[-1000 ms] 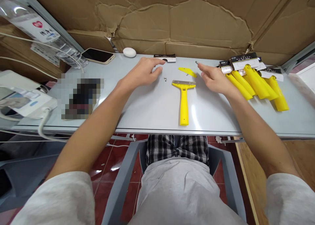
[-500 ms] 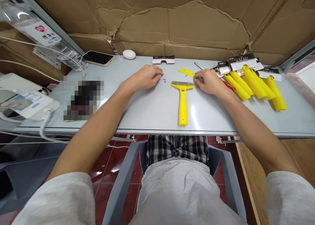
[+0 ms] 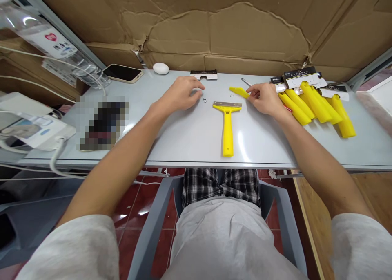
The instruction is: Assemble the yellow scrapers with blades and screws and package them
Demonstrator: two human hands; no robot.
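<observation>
My right hand (image 3: 263, 98) pinches one end of a flat yellow plastic piece (image 3: 239, 92), which tilts just over the table. My left hand (image 3: 185, 92) rests on the table with thumb and fingers apart, holding nothing. Small screws (image 3: 205, 100) lie by its fingertips, and more tiny screws (image 3: 231, 95) sit beneath the yellow piece. Between my hands a yellow scraper (image 3: 228, 128) lies flat, its metal blade edge pointing away from me and its handle towards me. A screwdriver's metal shaft (image 3: 246, 82) shows behind my right hand, which hides most of its red handle.
Several yellow scraper handles (image 3: 321, 104) with black-and-white cards are heaped at the right. A card sleeve (image 3: 203, 74), a white oval object (image 3: 161, 68) and a phone (image 3: 123, 72) line the back. A plastic bottle (image 3: 55, 43) leans at the left. Cardboard (image 3: 226, 30) walls the rear.
My right hand has picked up the yellow piece by its end and shifted it slightly right. The left hand's thumb and fingers have spread apart.
</observation>
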